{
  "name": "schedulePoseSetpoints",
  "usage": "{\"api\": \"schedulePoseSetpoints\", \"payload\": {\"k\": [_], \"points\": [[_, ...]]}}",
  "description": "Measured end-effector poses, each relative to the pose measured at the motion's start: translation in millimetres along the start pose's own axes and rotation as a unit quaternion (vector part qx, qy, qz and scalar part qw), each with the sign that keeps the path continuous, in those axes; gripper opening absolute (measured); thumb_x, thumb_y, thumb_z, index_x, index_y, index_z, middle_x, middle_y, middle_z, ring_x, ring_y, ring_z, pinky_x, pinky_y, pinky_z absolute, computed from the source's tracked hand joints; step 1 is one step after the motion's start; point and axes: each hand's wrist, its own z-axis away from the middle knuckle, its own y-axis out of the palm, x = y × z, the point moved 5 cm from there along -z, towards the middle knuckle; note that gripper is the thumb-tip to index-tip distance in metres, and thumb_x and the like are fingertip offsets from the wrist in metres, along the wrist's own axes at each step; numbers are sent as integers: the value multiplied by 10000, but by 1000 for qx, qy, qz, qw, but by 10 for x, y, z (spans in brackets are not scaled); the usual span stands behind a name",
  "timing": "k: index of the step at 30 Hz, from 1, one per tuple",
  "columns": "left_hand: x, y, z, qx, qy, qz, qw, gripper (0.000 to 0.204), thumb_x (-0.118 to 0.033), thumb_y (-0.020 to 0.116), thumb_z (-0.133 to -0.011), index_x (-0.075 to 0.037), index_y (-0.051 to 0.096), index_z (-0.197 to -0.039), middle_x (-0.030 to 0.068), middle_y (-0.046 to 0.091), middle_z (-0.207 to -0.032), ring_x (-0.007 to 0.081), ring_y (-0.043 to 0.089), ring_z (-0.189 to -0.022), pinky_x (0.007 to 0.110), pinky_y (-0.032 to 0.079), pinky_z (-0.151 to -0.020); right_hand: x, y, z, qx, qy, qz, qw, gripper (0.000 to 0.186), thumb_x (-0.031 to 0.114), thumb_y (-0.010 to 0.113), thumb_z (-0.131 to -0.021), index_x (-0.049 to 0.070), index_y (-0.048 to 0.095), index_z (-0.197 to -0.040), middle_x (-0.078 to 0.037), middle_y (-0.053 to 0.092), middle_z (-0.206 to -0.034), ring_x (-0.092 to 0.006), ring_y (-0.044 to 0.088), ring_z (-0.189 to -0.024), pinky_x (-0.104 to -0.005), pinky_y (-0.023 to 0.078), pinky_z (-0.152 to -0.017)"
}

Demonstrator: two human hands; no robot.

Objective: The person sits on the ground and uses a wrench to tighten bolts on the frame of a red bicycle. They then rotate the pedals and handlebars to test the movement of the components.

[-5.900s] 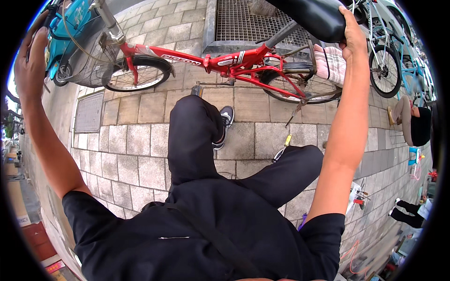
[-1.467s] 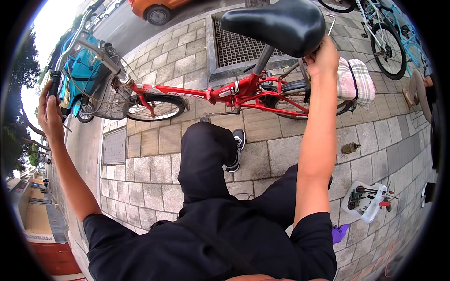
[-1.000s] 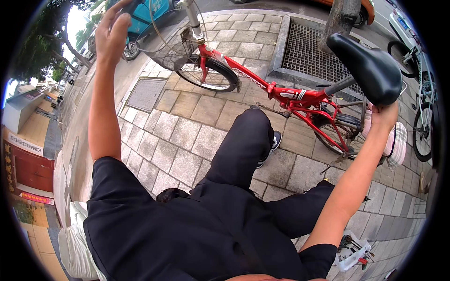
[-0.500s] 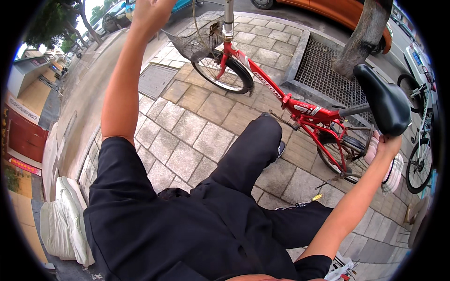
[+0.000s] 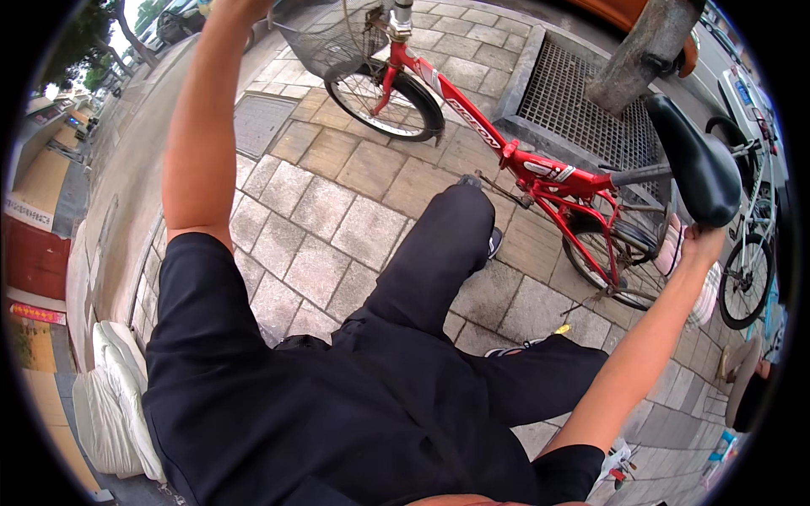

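A red folding bicycle (image 5: 548, 174) stands crosswise before me, wire basket (image 5: 325, 46) at its front. My left arm reaches up to the top edge, where my left hand (image 5: 240, 8) is mostly cut off beside the front steering column; its fingers are hidden. My right hand (image 5: 700, 243) grips the underside of the black saddle (image 5: 692, 160), over the rear wheel and the pink plaid bundle (image 5: 704, 291) on the carrier. A yellow-handled tool (image 5: 563, 329) shows just above my bent right knee.
A tree (image 5: 637, 55) rises from a square metal grate (image 5: 561, 101). An orange car (image 5: 574, 10) is behind. Parked bicycles (image 5: 742, 278) line the right, where another person (image 5: 747, 388) is partly visible. A white quilted pad (image 5: 114, 396) lies at lower left; a tool container (image 5: 616, 464) is at lower right.
The view has turned, shifting the bicycle rightward. My left hand has moved from the left side to the top edge, mostly out of frame. My right hand still holds the saddle.
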Motion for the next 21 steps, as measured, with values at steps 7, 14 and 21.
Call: {"api": "schedulePoseSetpoints", "payload": {"k": [7,14,21], "points": [[-142,142,271,-31,11,-27,999,459,-270,541,-884,-15,642,-1253,-30,532,-770,67,471,-706,227,377,-635,138,-22,28,-38,-40,50,997,87,217,603,-866,176,574,-795,18,492,-665,-117,312,-475,-282,210,-463],[-71,177,116,-29,33,-6,999,457,-241,520,-895,15,635,-1255,-34,539,-735,47,451,-631,207,351,-556,162,95,173,-54,-30,49,997,91,218,589,-888,176,561,-813,9,501,-688,-120,301,-485,-279,209,-463],[-119,194,236,-43,10,-31,999,446,-230,516,-897,-3,638,-1262,-42,540,-740,43,444,-627,211,344,-553,220,152,290,-49,-29,40,998,118,206,591,-883,161,539,-787,15,440,-648,-124,274,-467,-283,193,-461]]}}
